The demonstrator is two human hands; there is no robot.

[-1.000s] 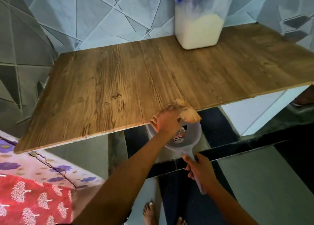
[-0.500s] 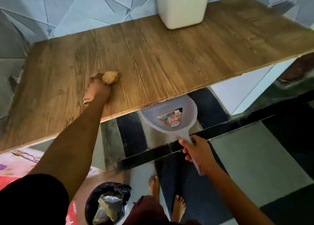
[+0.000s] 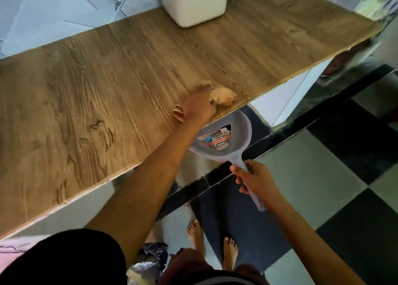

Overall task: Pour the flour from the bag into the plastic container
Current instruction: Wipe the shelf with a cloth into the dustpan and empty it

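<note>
A person's left hand point(image 3: 197, 108) grips a tan crumpled cloth point(image 3: 224, 97) on the brown wood-grain tabletop point(image 3: 86, 95), right at its near edge; the right hand point(image 3: 256, 181) grips the handle of a grey plastic dustpan point(image 3: 228, 138), whose labelled pan sits just below that edge, under the cloth; a white translucent plastic container point(image 3: 193, 2) stands at the table's far side; bare feet point(image 3: 230, 252) rest on the black-and-pale checked tile floor point(image 3: 323, 177).
</note>
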